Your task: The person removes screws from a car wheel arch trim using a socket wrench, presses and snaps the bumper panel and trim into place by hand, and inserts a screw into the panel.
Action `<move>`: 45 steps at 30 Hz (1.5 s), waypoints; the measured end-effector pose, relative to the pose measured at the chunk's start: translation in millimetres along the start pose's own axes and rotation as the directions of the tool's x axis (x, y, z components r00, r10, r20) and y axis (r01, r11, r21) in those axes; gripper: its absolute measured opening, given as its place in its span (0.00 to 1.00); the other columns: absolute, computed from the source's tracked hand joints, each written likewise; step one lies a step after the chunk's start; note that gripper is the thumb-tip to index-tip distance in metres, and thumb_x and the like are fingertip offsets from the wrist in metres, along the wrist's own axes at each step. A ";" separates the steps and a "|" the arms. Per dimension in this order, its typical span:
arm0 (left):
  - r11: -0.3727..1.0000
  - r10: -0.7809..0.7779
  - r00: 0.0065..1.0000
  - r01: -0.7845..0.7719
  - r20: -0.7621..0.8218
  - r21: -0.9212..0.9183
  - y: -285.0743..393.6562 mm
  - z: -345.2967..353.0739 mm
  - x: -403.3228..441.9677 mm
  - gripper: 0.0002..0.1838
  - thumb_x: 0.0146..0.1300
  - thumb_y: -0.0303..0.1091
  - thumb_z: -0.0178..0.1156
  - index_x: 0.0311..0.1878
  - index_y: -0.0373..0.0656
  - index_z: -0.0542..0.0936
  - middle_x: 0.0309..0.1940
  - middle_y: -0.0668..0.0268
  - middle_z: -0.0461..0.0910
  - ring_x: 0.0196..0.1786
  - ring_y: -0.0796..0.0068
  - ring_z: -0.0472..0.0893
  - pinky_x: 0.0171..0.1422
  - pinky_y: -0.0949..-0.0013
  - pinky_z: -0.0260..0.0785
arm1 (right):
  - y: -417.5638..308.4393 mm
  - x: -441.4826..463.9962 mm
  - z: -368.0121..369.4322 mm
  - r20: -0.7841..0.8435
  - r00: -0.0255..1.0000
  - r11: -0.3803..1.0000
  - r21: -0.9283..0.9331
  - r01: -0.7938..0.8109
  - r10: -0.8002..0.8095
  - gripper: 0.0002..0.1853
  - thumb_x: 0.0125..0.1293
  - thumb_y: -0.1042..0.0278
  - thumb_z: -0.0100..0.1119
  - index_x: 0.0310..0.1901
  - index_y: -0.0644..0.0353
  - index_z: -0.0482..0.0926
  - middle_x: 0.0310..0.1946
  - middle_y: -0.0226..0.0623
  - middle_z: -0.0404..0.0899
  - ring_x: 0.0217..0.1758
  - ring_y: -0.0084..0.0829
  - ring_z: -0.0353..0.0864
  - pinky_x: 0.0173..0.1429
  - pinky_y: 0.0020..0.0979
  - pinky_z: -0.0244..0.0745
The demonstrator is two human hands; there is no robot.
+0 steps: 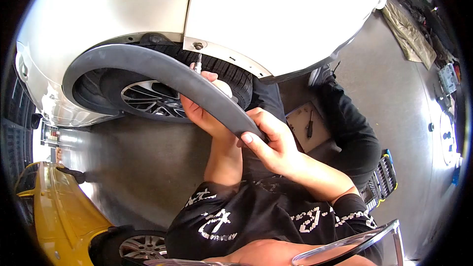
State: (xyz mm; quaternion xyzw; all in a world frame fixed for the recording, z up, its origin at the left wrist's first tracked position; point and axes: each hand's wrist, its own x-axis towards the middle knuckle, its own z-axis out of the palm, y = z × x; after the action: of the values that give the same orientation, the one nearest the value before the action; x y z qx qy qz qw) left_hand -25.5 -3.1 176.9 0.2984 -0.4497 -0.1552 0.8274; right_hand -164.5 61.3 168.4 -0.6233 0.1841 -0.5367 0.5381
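A dark grey curved wheel-arch trim [162, 66] hangs partly away from the white car's wheel opening. My right hand [273, 138] is closed around its lower end, thumb on the outer face. Behind the trim, my left hand [199, 111] is closed on a driver [198, 64] with a silver shaft; its handle is mostly hidden by fingers and trim. The driver's tip points up, just below a bolt [198, 46] on the lip of the white body panel [236, 15]. Whether the tip touches the bolt I cannot tell.
The tyre [241, 86] and alloy wheel [155, 99] sit behind the trim. A screwdriver [310, 124] lies on a tray [295, 118] by my leg. An open socket set [382, 180] is to the right. A yellow car [69, 212] stands at lower left.
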 end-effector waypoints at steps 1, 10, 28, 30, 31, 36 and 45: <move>0.999 -0.002 1.000 0.002 -0.005 -0.052 -1.4 0.2 0.9 0.27 0.81 0.44 0.53 0.72 0.33 0.69 0.41 0.60 0.80 0.25 0.81 0.74 0.27 0.78 0.67 | 0.2 -0.6 -0.1 0.002 1.000 1.000 -0.006 0.003 -0.003 0.11 0.75 0.70 0.64 0.51 0.69 0.79 0.44 0.43 0.80 0.47 0.37 0.83 0.53 0.35 0.78; 0.937 0.347 0.927 -0.348 0.141 -0.021 -26.8 -5.5 11.4 0.33 0.80 0.45 0.57 0.74 0.26 0.65 0.46 0.54 0.79 0.28 0.79 0.75 0.31 0.76 0.71 | -2.6 -7.6 4.0 0.019 1.000 1.000 -0.007 0.005 -0.005 0.12 0.74 0.70 0.65 0.52 0.69 0.78 0.46 0.46 0.79 0.50 0.42 0.83 0.57 0.37 0.78; 0.865 0.070 0.987 0.012 0.144 -0.501 -21.8 -7.5 9.2 0.30 0.81 0.41 0.50 0.76 0.29 0.64 0.49 0.49 0.77 0.33 0.72 0.79 0.35 0.72 0.76 | -7.3 -10.4 5.0 0.008 0.999 0.999 -0.016 -0.031 0.031 0.13 0.75 0.72 0.63 0.54 0.70 0.77 0.48 0.47 0.80 0.50 0.41 0.83 0.57 0.37 0.78; 0.838 0.018 0.990 0.061 0.139 -0.543 -21.0 -5.9 9.6 0.30 0.81 0.42 0.50 0.75 0.29 0.64 0.49 0.49 0.77 0.32 0.71 0.79 0.36 0.71 0.77 | -7.9 -11.0 5.6 0.004 0.999 0.999 -0.014 -0.035 0.035 0.13 0.75 0.72 0.63 0.55 0.70 0.77 0.49 0.47 0.79 0.50 0.41 0.83 0.56 0.36 0.78; 0.893 0.056 0.990 0.007 0.127 -0.451 -19.5 -4.3 9.0 0.30 0.81 0.43 0.49 0.76 0.29 0.64 0.49 0.49 0.78 0.33 0.71 0.79 0.36 0.71 0.77 | -8.3 -11.3 5.8 0.002 0.999 0.999 -0.014 -0.034 0.034 0.13 0.75 0.72 0.63 0.55 0.70 0.77 0.49 0.46 0.79 0.50 0.40 0.83 0.56 0.36 0.78; 0.986 0.169 0.973 -0.164 0.156 -0.044 -7.8 -1.6 8.1 0.32 0.80 0.44 0.50 0.76 0.29 0.64 0.49 0.49 0.80 0.35 0.70 0.82 0.40 0.70 0.76 | -10.1 -11.5 5.6 0.001 1.000 0.999 -0.020 -0.031 0.031 0.13 0.76 0.72 0.63 0.55 0.70 0.77 0.48 0.47 0.79 0.49 0.40 0.83 0.54 0.36 0.78; 0.950 0.183 0.955 -0.233 0.232 0.210 9.2 -0.8 6.2 0.34 0.80 0.46 0.55 0.77 0.30 0.64 0.47 0.58 0.82 0.39 0.79 0.77 0.45 0.76 0.69 | -27.2 -13.3 6.0 -0.007 0.997 0.992 -0.091 -0.082 0.081 0.12 0.77 0.70 0.61 0.54 0.68 0.76 0.40 0.45 0.78 0.42 0.40 0.84 0.49 0.38 0.78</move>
State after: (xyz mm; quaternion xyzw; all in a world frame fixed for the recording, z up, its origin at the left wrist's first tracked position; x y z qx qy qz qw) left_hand -21.5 1.1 186.5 0.3267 -0.5787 -0.0430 0.7460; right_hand -173.5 84.5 186.6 -0.6383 0.2346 -0.5063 0.5303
